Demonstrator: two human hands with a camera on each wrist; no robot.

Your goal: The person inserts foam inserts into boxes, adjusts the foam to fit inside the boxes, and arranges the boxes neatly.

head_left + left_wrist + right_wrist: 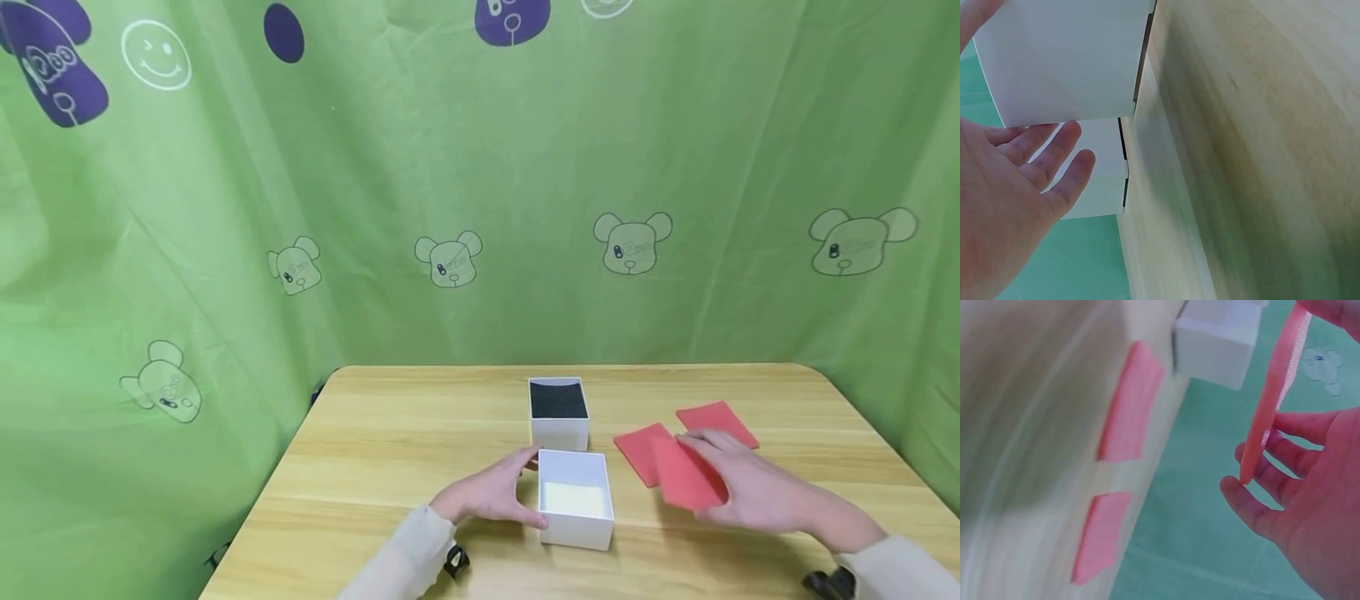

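My left hand (491,492) grips the near white open box (576,532) at its left side, thumb at the front corner and fingers behind. In the left wrist view, fingertips touch the white box wall (1069,62). The box has a pale inside. My right hand (761,493) holds a thin red square pad (684,477) by its edges, tilted above the table to the right of the box. The right wrist view shows this red pad (1269,394) edge-on between thumb and fingers. Two similar red pads (640,450) (722,419) lie flat on the table.
Behind the near box stands a second white box (560,433) with dark material (558,400) inside. Both boxes are on a wood-grain table (420,417). A green curtain (525,150) with bear prints hangs behind the table and along its sides.
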